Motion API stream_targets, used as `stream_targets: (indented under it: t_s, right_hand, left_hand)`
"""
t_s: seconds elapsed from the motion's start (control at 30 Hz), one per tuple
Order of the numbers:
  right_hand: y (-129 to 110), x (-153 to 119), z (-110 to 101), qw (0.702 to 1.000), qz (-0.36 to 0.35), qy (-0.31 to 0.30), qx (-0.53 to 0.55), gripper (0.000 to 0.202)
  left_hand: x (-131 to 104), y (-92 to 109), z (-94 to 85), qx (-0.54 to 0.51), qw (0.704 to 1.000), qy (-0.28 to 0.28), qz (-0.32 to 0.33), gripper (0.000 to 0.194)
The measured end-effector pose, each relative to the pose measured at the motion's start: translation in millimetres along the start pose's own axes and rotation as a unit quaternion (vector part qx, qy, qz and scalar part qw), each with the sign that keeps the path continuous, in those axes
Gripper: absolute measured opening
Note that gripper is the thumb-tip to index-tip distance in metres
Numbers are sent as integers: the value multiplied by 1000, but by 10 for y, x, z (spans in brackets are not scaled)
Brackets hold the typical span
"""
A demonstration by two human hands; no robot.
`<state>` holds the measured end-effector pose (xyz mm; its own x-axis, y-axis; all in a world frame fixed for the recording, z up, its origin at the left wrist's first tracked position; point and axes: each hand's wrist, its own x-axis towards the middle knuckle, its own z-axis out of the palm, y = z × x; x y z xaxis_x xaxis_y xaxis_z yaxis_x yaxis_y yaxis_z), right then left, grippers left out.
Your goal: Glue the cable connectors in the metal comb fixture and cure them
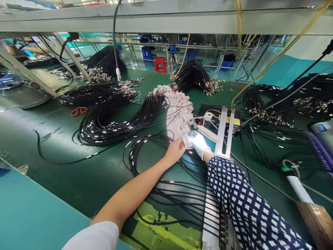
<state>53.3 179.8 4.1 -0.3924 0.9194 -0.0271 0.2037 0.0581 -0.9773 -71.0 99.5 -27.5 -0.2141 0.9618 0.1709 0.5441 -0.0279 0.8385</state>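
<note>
My bare left hand (176, 150) is closed at the lower edge of a crumpled pale cloth (179, 116), its fingers pinching the fabric. Close beside it, my right hand (199, 143) wears a white glove and grips the same edge from the other side; glare washes out its fingertips. Whether a cable end is also between the fingers, I cannot tell. A thick bundle of black cables (111, 123) rests with its tips against the cloth. Below my hands lies a looser coil of black cables (134, 156), running to a row of slots in a metal fixture (210, 215).
Right of my hands are a black box (204, 113), a slotted metal bracket (223, 133) and a white soldering-iron-like handle (208, 133). Red-handled scissors (78, 111) lie left. More cable bundles (196, 74) sit behind. A yellow tube (281, 59) and cords hang across the right.
</note>
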Motion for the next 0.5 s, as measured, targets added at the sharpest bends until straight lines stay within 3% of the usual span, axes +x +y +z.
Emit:
stream_targets:
  t_s: [0.5]
  right_hand:
    - [92, 58, -138, 999, -13, -24, -20, 13]
  left_hand:
    - [-19, -13, 21, 25, 999, 20, -4, 17]
